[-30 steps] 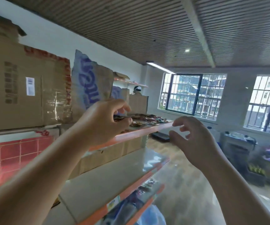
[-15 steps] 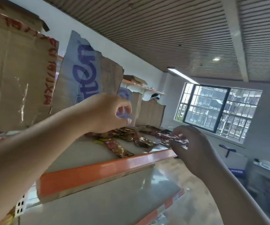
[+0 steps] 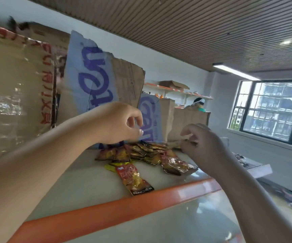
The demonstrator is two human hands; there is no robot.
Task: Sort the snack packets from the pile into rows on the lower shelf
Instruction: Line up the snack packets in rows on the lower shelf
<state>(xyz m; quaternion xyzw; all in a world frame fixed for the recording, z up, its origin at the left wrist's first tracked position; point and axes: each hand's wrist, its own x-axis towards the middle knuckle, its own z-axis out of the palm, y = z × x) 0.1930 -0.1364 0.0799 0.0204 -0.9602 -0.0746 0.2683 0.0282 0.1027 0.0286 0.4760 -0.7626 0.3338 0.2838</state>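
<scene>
A pile of red, yellow and brown snack packets (image 3: 141,151) lies on the upper shelf (image 3: 82,183), behind its orange front edge (image 3: 124,207). One red and yellow packet (image 3: 134,178) lies apart, nearer the edge, and a shiny brown packet (image 3: 176,165) sits at the pile's right. My left hand (image 3: 117,123) hovers just above the pile's left side with loosely curled fingers and nothing visible in them. My right hand (image 3: 203,142) is at the pile's right end, its fingertips pinching what looks like a packet's edge. The grey lower shelf (image 3: 194,225) shows below.
Taped cardboard boxes (image 3: 15,95) and torn cardboard with blue lettering (image 3: 92,76) stand behind the pile. A person (image 3: 198,104) stands at the back near a wall shelf (image 3: 176,90). A barred window (image 3: 273,109) is at the right.
The view has risen and moved closer, so the upper shelf's top and the packets now show. Both hands have reached further in over the pile.
</scene>
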